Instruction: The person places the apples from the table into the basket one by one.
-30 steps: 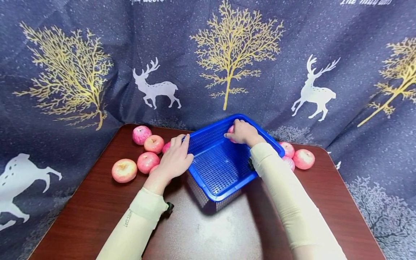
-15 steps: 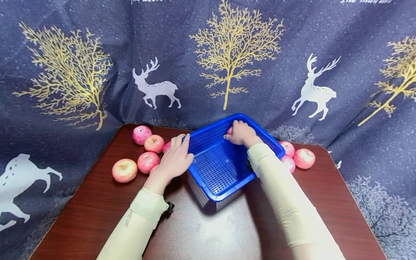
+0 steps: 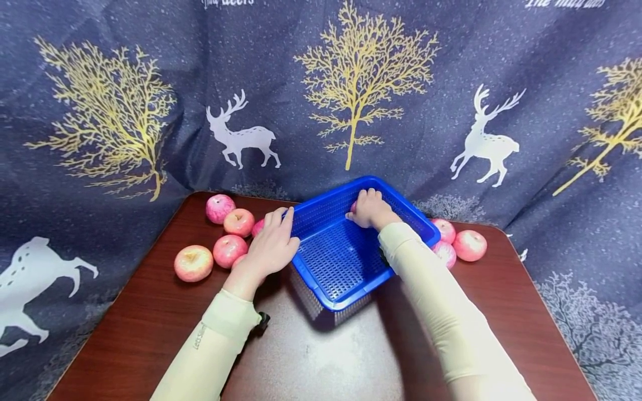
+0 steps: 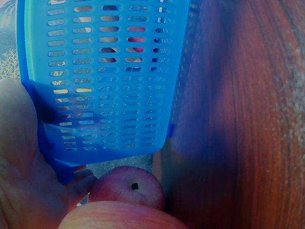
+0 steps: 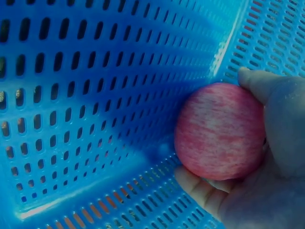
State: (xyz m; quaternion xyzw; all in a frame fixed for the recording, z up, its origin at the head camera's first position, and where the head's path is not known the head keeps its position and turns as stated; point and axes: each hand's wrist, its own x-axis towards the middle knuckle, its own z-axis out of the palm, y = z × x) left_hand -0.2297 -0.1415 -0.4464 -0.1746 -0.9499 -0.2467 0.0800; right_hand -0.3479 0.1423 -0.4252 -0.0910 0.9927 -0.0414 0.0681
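Observation:
A blue plastic basket [image 3: 333, 259] with slotted walls stands slanted on the table. My left hand [image 3: 271, 248] holds its left rim near the back corner, and in the left wrist view the rim passes between thumb and fingers. Inside the basket, toward the back, my right hand [image 3: 370, 209] grips a red streaked apple [image 5: 219, 131]. The right wrist view shows the thumb on one side of this apple and fingers curled under the other, close to the slotted wall. From the head view the hand covers most of it.
Several apples lie left of the basket, among them a yellowish one [image 3: 193, 263] and a red one [image 3: 229, 251], some partly behind my left hand. More sit on the right, including a red apple [image 3: 470, 245]. A dark patterned cloth [image 3: 321, 111] hangs behind the brown table [image 3: 125, 334].
My right hand has shifted slightly toward me and lower within the basket, with the apple still in it. The left hand and the basket stay put.

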